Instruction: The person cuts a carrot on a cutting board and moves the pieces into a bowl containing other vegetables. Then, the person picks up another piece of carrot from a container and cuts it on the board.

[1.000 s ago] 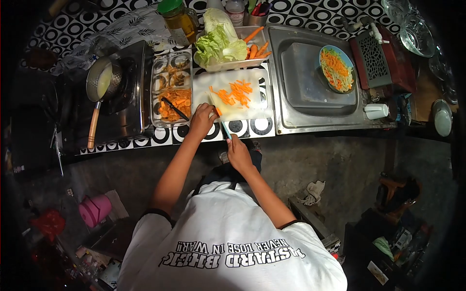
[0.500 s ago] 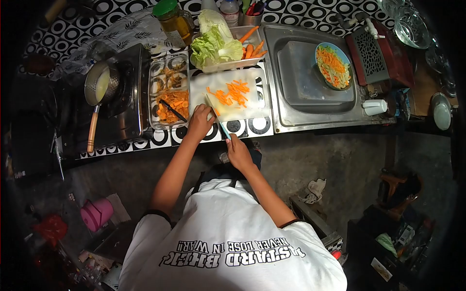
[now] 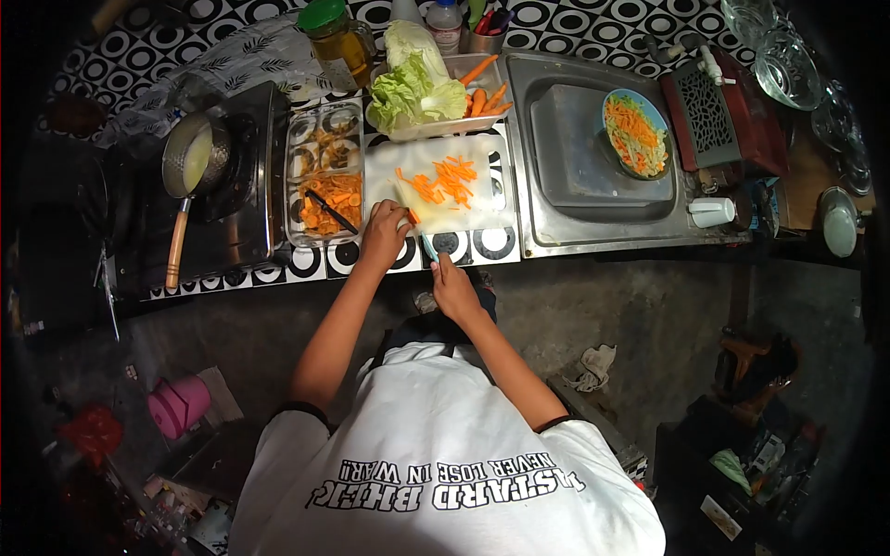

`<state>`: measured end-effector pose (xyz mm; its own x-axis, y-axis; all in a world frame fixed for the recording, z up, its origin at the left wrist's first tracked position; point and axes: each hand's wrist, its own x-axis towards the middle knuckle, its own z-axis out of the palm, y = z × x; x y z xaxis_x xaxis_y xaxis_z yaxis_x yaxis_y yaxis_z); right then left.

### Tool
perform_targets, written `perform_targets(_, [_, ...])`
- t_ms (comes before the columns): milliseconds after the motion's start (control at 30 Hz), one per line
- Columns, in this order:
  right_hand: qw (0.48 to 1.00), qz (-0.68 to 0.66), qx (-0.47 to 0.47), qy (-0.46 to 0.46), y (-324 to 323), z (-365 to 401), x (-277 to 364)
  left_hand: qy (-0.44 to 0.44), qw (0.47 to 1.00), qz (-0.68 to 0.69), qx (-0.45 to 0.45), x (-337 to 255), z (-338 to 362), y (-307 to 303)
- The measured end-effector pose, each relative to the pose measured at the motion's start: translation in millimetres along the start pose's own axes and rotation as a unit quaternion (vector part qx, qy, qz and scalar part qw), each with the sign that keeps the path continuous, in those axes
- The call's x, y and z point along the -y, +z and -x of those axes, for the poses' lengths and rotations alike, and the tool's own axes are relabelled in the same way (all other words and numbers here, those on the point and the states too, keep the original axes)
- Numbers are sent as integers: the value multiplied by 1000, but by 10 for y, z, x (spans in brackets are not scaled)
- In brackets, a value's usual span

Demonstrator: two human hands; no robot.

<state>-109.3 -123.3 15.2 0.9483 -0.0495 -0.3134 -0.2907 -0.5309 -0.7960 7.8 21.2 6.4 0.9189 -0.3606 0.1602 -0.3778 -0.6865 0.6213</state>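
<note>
A knife with a light blue handle (image 3: pixel 429 248) is in my right hand (image 3: pixel 451 281), its blade pointing up over the near left part of the translucent cutting board (image 3: pixel 464 219). The fingers of my left hand (image 3: pixel 386 228) are bent over a small piece of carrot (image 3: pixel 413 216), just left of the blade. Carrot strips (image 3: pixel 450 181) lie loosely piled on the middle of the board. Left of my left hand is a clear container of orange pieces (image 3: pixel 336 206) with a black-handled utensil (image 3: pixel 332 212) in it.
Behind the board stands a tray (image 3: pixel 436 127) with lettuce (image 3: pixel 417 88) and whole carrots (image 3: pixel 484 102). A pan (image 3: pixel 197 156) sits on the stove at left. The sink (image 3: pixel 556 236) at right has a plate of shredded vegetables (image 3: pixel 636 134) over an upturned grey basin (image 3: pixel 575 139).
The knife blade has shifted slightly against the carrot piece. Both hands stay in nearly the same place.
</note>
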Motion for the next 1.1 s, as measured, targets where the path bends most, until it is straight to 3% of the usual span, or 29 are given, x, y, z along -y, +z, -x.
perform_targets(467, [1000,-19,5,-10,-2,-160,45,-15,999,28,-5,-15,20,18])
perform_targets(1100, [991,128,34,-11,-66,-461,200,-14,999,38,9,-4,-12,-29])
